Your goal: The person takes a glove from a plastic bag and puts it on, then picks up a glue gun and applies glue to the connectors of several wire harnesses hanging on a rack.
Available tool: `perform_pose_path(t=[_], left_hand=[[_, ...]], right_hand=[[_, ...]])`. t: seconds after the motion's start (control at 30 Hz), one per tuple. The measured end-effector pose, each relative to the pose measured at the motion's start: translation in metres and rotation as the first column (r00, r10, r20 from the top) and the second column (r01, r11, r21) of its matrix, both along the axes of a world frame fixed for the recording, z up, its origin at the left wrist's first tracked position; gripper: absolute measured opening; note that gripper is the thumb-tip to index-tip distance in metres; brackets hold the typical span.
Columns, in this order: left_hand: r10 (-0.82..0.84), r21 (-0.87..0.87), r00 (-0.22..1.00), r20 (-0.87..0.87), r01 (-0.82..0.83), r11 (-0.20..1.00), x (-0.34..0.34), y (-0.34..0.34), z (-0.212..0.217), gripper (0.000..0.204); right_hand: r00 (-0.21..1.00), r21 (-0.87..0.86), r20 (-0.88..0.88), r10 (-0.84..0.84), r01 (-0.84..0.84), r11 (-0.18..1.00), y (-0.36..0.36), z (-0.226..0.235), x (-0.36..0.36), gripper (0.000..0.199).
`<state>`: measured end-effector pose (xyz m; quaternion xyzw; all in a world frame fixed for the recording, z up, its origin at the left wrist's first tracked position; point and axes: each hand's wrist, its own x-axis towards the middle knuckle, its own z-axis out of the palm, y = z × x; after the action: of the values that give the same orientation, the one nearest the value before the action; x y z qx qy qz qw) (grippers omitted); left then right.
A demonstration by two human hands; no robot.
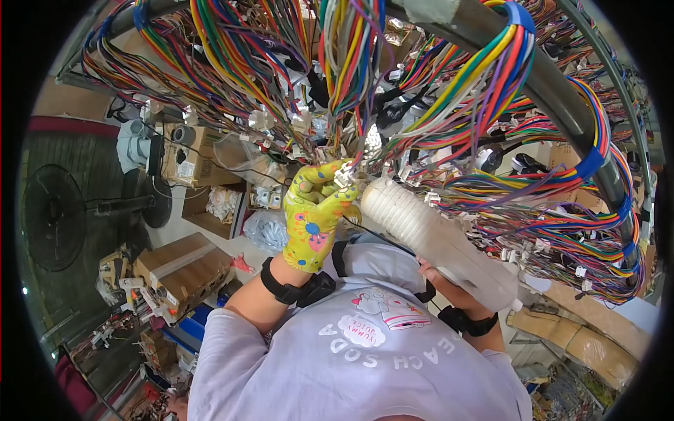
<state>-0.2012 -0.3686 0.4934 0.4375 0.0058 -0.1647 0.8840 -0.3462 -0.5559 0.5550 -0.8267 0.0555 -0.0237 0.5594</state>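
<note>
My left hand (312, 217), in a yellow glove with a coloured pattern, has its fingers curled closed around a small white wire connector (344, 175). Wires run from that connector up into the hanging bundle (351, 63). My right hand (426, 271) is bare and mostly hidden behind a long whitish, bottle-shaped thing (446, 242). Its ribbed end tilts up and left, close beside the glove. The right fingertips show at its lower edge and appear to hold it. What it is exactly, I cannot tell.
A dark metal rail (562, 98) carries many coloured wire bundles tied with blue tape (519, 17). Taped cardboard box (182, 270) sits at left, near a black fan (53, 217). An open carton (217, 210) holds white parts. Brown cardboard (572, 344) lies lower right.
</note>
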Motion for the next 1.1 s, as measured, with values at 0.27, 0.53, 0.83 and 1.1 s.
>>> perform_pose_path(t=[0.27,0.53,0.83,1.1], left_hand=[[0.082,0.082,0.967,0.243,-0.105,0.991,0.002,0.002,-0.006,0.032],[0.075,0.234,0.907,0.415,-0.186,0.954,0.006,0.003,-0.006,0.033],[0.082,0.21,0.917,0.389,-0.175,0.962,0.008,0.004,-0.009,0.033],[0.068,0.187,0.914,0.4,-0.154,0.97,0.008,0.006,-0.004,0.033]], right_hand=[[1.0,0.055,-0.021,0.018,-0.017,0.998,-0.007,-0.022,-0.012,0.015],[0.985,0.074,-0.124,0.122,-0.114,0.991,-0.016,-0.029,-0.017,0.053],[0.984,0.055,-0.174,0.042,-0.032,0.998,-0.004,0.0,-0.002,0.048],[0.988,0.097,-0.143,0.06,-0.046,0.994,-0.007,-0.01,-0.004,0.051]])
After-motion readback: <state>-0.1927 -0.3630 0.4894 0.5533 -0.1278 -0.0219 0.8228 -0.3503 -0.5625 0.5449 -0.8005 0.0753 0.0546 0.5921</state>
